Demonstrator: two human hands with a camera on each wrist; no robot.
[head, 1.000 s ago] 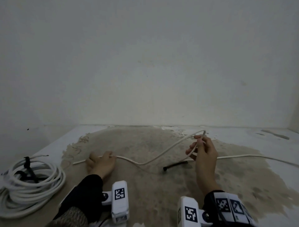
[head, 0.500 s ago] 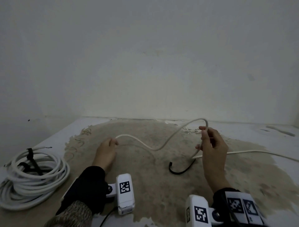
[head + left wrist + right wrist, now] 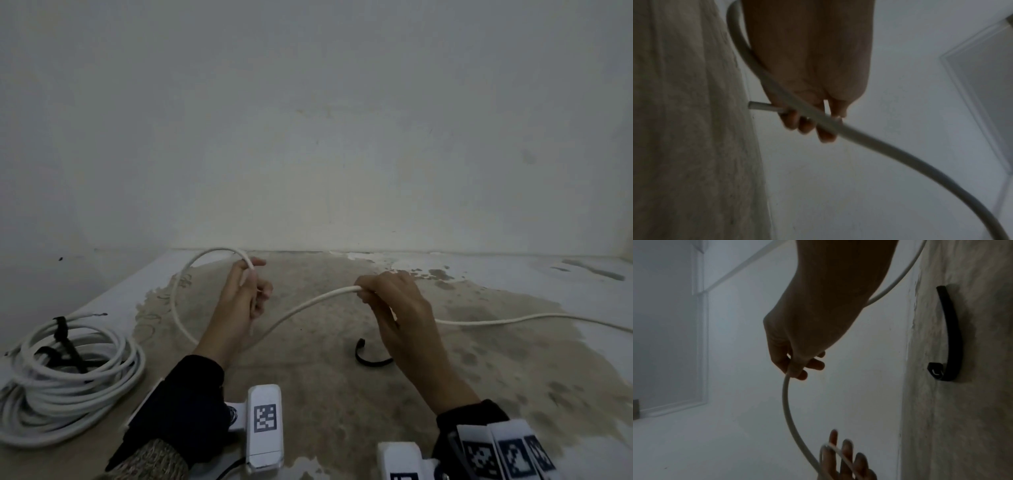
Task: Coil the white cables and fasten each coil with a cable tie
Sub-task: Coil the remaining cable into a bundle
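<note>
A loose white cable hangs in the air between my two hands. My left hand is raised above the floor and grips the cable near its cut end, with one loop arching up and round to its left. My right hand grips the same cable further along; from there it trails off to the right over the floor. A black cable tie lies curled on the floor below my right hand, also in the right wrist view.
A finished coil of white cable bound with black ties lies on the floor at the far left. The stained floor meets a plain white wall just behind my hands.
My left hand has lifted off the floor with the cable end and turned a loop into its grip. My right hand has slid left along the cable, toward the left hand.
</note>
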